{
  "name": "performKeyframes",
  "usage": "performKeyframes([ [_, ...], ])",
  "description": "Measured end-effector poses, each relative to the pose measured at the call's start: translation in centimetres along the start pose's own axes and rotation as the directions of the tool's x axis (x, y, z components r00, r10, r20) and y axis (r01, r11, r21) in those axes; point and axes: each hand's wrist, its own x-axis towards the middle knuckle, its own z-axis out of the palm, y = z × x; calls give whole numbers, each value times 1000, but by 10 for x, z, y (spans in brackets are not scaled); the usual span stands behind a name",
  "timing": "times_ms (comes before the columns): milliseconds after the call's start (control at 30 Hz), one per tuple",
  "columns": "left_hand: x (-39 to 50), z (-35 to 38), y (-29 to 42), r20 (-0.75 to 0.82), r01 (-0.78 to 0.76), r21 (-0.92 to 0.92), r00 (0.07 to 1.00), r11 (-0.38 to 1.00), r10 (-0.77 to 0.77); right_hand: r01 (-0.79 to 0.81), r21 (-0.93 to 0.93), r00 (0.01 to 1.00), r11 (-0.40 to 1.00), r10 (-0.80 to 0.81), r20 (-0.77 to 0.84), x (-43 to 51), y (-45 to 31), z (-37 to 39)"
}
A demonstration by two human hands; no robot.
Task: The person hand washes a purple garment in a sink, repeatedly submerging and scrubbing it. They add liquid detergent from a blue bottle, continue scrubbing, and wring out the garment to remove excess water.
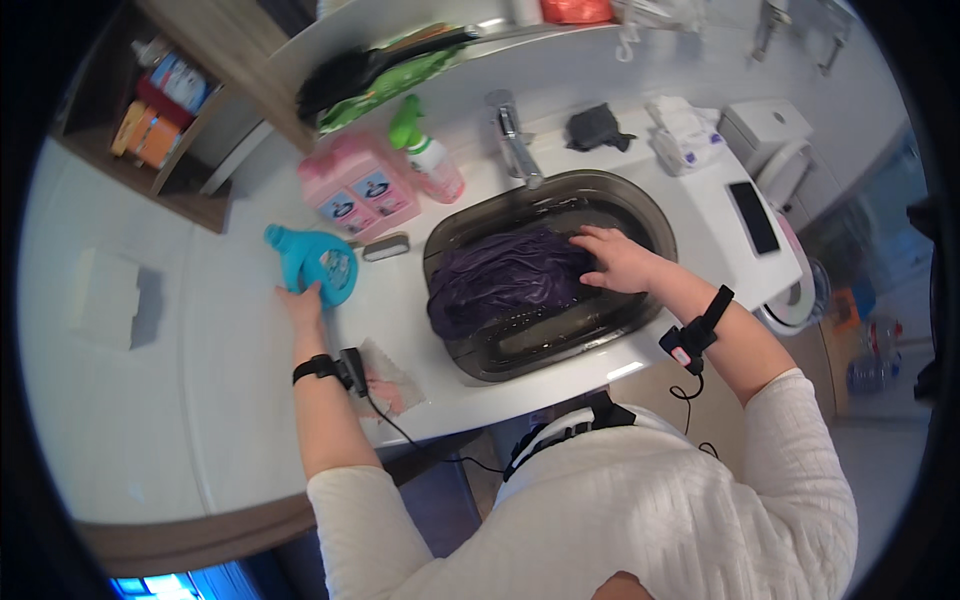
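My left hand (303, 306) grips the handle of a turquoise detergent bottle (334, 266), which stands by the wall on the left of the counter. Dark purple fabric (517, 274) lies wet and bunched in water inside a smoky translucent plastic basin (660, 225). Over the right part of this basin is my right hand (615, 259), its fingers apart and nothing held. Its fingertips are close to the fabric's right edge; whether they touch it I cannot tell. Above the basin's far rim reaches a chrome faucet (514, 142).
Behind the turquoise bottle stand pink jugs (364, 191) and a green-topped spray bottle (431, 165). A scrub brush (385, 247) and a pinkish cloth (386, 382) lie left of the basin. To the right are a dark cloth (596, 127), a tissue pack (682, 139) and a phone (754, 217).
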Motion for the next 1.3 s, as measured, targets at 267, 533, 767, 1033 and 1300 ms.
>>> performKeyframes([
  [267,-43,-24,79,240,-216,-147,939,965,246,-18,6,993,1000,19,-115,-56,-10,-13],
  [533,-134,-82,216,601,-712,-148,486,686,634,12,644,953,765,187,-240,-1,-103,-51],
  [767,-203,-62,257,725,-727,-225,320,649,610,-5,462,968,887,120,-219,24,-126,-50],
  [1033,-211,-52,266,764,-739,-180,312,650,566,305,314,898,899,-162,-408,23,-92,-36],
  [1300,-209,-51,273,797,-650,-172,350,740,493,588,35,749,808,-528,-402,21,-78,-54],
])
